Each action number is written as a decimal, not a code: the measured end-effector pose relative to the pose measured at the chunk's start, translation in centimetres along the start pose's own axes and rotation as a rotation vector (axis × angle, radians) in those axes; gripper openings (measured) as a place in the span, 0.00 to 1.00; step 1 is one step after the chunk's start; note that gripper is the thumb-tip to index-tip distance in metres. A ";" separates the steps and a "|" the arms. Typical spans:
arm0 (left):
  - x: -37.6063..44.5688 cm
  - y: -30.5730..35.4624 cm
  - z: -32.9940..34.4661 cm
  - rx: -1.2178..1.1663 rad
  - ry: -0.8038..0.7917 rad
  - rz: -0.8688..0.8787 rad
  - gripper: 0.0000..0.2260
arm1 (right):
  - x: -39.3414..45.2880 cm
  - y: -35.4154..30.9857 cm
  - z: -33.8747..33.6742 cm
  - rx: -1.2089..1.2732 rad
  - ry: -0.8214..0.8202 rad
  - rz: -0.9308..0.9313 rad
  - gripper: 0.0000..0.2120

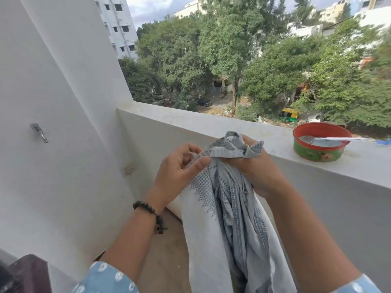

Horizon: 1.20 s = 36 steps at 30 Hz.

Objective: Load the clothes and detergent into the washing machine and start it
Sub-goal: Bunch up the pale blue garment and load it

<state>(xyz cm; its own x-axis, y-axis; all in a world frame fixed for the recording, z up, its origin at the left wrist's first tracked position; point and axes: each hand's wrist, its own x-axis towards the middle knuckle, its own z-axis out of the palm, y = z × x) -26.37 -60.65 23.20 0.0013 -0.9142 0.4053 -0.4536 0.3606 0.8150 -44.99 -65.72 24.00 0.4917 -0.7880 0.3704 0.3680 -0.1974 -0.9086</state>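
Note:
A pale grey garment (230,218) with a darker grey dotted pattern hangs down in front of me. My right hand (257,166) grips its bunched top edge. My left hand (179,166), with a dark bead bracelet on the wrist, pinches the cloth's edge beside it between thumb and fingers. On the balcony ledge at the right stands a round red and green tin (319,149) holding pale powder, with a metal spoon (330,139) lying in it. No washing machine is in view.
A white parapet ledge (211,125) runs across in front of me, with trees and a street far below. White walls close the left side, bearing a metal hook (39,132) and a small socket plate (129,168). A dark object (27,273) sits at the bottom left.

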 end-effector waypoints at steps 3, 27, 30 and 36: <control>-2.7 -3.5 0.7 0.073 -0.143 -0.200 0.12 | 0.2 -1.2 -0.4 0.051 0.063 -0.067 0.11; -1.3 0.9 5.2 -0.659 0.014 -0.218 0.45 | 0.7 0.9 1.9 0.140 -0.020 -0.040 0.16; -1.5 1.5 5.9 -0.569 -0.050 -0.237 0.42 | 0.9 1.1 1.4 0.059 0.055 -0.117 0.26; -1.7 1.4 4.8 -0.434 0.012 -0.382 0.20 | 0.8 1.0 -0.6 -0.134 -0.027 -0.083 0.31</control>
<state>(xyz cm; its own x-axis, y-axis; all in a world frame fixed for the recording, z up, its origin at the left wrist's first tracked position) -31.33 -59.45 21.67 0.1042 -0.9932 0.0511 -0.0116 0.0502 0.9987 -44.67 -66.90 23.33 0.4854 -0.7505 0.4484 0.3005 -0.3384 -0.8917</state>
